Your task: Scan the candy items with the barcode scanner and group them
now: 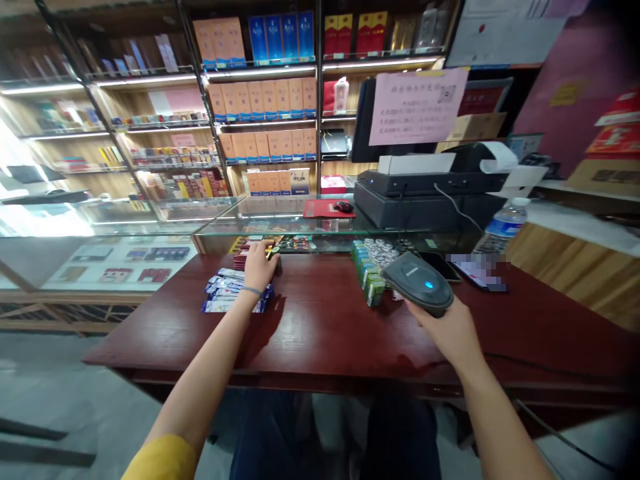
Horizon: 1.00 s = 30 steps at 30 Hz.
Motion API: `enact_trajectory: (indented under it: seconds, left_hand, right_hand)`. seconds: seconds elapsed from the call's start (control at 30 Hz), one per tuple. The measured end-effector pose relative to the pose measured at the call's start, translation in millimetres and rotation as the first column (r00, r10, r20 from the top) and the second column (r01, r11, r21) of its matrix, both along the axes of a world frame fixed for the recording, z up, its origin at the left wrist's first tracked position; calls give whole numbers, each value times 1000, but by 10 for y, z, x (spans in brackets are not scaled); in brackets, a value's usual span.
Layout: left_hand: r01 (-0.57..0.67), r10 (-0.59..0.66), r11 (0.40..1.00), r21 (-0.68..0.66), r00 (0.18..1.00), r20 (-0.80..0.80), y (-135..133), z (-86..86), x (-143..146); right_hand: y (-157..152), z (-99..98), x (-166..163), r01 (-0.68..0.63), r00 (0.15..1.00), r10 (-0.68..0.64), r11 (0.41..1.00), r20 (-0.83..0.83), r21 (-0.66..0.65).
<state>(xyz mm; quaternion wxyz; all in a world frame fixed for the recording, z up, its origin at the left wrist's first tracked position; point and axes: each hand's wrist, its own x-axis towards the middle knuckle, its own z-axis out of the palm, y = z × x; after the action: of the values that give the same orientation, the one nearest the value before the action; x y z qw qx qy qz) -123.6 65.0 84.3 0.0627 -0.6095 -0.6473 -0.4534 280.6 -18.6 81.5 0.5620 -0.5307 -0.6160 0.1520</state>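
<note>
My right hand is wrapped round the handle of a dark grey barcode scanner with a blue light on top. Its head points toward green small boxes and silver-topped items lined up on the table. My left hand is at the far edge of the table, fingers curled on a small dark item I cannot make out. Beside it lies a stack of dark red packets, partly covered by the hand. Blue and white sachets are spread below my left wrist.
A glass display counter borders the dark red table at the back. To the right are a phone, a water bottle and a wooden box. A black cash drawer and a mouse sit behind. A cable trails right.
</note>
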Motion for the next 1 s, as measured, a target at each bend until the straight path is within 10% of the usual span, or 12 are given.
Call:
enact_trajectory:
  seconds: [0.37,0.7,0.9,1.0]
  left_hand:
    - [-251,158,941,-226,919,-362,398,-74,-182]
    - [-295,213,945,-143,884,-416,387,-91,-50]
    - [51,-41,993,-106,994,102,227,183,72]
    - [423,-295,905,-45,700,650,46,322,188]
  right_hand:
    - [292,-88,-321,-81,996,82,997,28,-11]
    - [407,-153,-358,-91,992,90,996,90,5]
    - [422,-135,-388,-126,989,126,992,82,-12]
    - [423,-88,-414,-150,986,152,988,64,-34]
